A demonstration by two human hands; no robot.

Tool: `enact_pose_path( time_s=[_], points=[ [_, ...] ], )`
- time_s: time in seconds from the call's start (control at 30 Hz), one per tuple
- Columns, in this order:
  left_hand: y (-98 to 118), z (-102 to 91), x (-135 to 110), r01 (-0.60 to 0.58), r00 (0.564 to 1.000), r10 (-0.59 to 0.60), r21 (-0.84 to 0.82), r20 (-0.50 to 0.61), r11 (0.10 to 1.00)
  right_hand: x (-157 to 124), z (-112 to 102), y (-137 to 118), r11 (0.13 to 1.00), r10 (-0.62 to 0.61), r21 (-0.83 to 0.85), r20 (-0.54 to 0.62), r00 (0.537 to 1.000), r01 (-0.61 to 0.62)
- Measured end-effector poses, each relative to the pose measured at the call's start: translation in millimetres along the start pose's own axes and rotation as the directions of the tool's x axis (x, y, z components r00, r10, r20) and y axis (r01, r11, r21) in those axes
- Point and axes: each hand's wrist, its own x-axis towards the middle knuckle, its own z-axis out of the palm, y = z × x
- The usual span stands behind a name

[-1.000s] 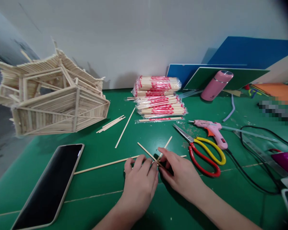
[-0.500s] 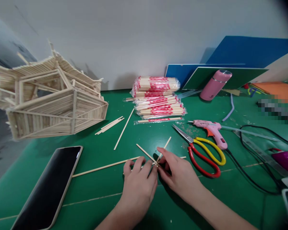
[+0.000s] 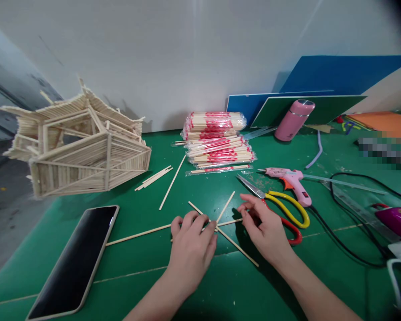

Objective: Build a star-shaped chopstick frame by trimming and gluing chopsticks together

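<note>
Several thin wooden sticks cross like a star on the green table, with crossed sticks (image 3: pixel 238 246) meeting just right of my left hand (image 3: pixel 193 247). My left hand presses down on them with bent fingers, which hide part of the crossing. To the right, my right hand (image 3: pixel 263 226) hovers with half-curled, parted fingers. One stick's right end runs behind its fingertips; no grip on it shows. A longer stick (image 3: pixel 138 235) reaches from the left hand toward the phone. Scissors (image 3: pixel 289 207) with red and yellow handles lie partly behind the right hand.
A stick-built model house (image 3: pixel 83 156) stands at left, above a phone (image 3: pixel 75 263). Loose sticks (image 3: pixel 153 178) and wrapped chopstick bundles (image 3: pixel 218 142) lie at the back. On the right are a pink glue gun (image 3: pixel 292 180) with its cord, a pink flask (image 3: pixel 294 120) and boards (image 3: pixel 347 76).
My right hand has let go of the crossing and moved right, uncovering a stick that points toward the lower right. My left hand stays on the sticks. The view has shifted slightly.
</note>
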Motion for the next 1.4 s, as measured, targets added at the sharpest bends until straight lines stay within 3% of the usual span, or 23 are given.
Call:
enact_pose_path(
  time_s=[0.17,0.4,0.53,0.7,0.87,1.17,1.4],
  points=[
    [3.2,-2.9,6.7,-0.005,0.993,-0.003,0.062,0.118,0.998,0.7,2.4,5.6,0.983,-0.132,-0.11,0.125,0.983,0.145],
    [8.4,2.6,4.2,0.048,0.996,-0.052,0.056,0.074,0.997,-2.4,7.9,-5.9,0.956,-0.191,-0.168,0.273,0.943,0.242],
    [10.1,7.1,0.1,0.122,0.993,-0.122,0.02,-0.001,0.992,-2.9,10.4,-6.8,0.945,-0.199,-0.199,0.287,0.937,0.261],
    [9.3,9.2,-5.3,0.146,0.989,-0.146,-0.006,-0.02,0.989,-2.1,13.4,-7.4,0.934,-0.217,-0.221,0.273,0.937,0.281],
    [7.8,9.7,-7.3,0.109,0.993,-0.107,0.035,-0.05,0.993,2.6,18.3,-9.9,0.934,-0.252,-0.179,0.287,0.924,0.31],
    [8.7,15.6,-6.9,0.008,1.0,-0.006,0.149,-0.015,0.989,6.0,23.9,-8.8,0.934,-0.247,-0.168,0.333,0.91,0.315],
    [7.7,14.0,-6.9,-0.007,1.0,0.004,0.161,0.018,0.987,7.0,22.9,-7.8,0.926,-0.229,-0.204,0.365,0.903,0.317]
  ],
)
